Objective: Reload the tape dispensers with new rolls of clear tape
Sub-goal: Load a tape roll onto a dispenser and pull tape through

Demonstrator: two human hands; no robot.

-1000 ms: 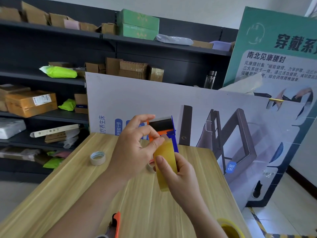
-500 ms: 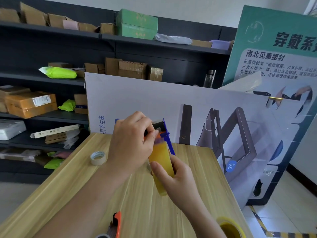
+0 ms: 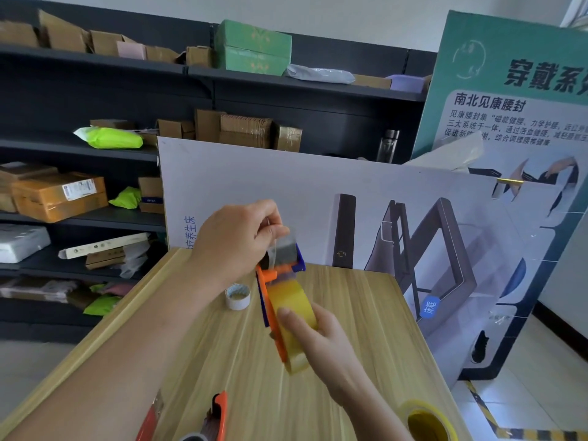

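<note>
1. Dark shelving (image 3: 79, 63) loaded with cardboard boxes fills the back, and a white display board (image 3: 254, 186) leans behind the table.
2. The wooden table (image 3: 350, 313) lies below both hands.
3. The left hand (image 3: 235, 237) is raised over the table's far half. Its thumb and fingers pinch the loose tape end (image 3: 281, 246) and hold it up above the dispenser's front.
4. The right hand (image 3: 321, 338) grasps the yellowish clear tape roll (image 3: 288, 297) from the near side, thumb laid across its outer face.
5. The orange-and-blue tape dispenser (image 3: 270, 278) is held in the air above the table, tilted, front end toward the board.
6. The roll sits mounted in that dispenser, and its strip runs up to the left fingers.
7. A second dispenser (image 3: 219, 412), partly cut off, lies at the near edge. A second tape roll (image 3: 428, 423) sits at the near right corner.
8. A small white roll (image 3: 237, 296) lies flat on the table, just left of the held dispenser.
</note>
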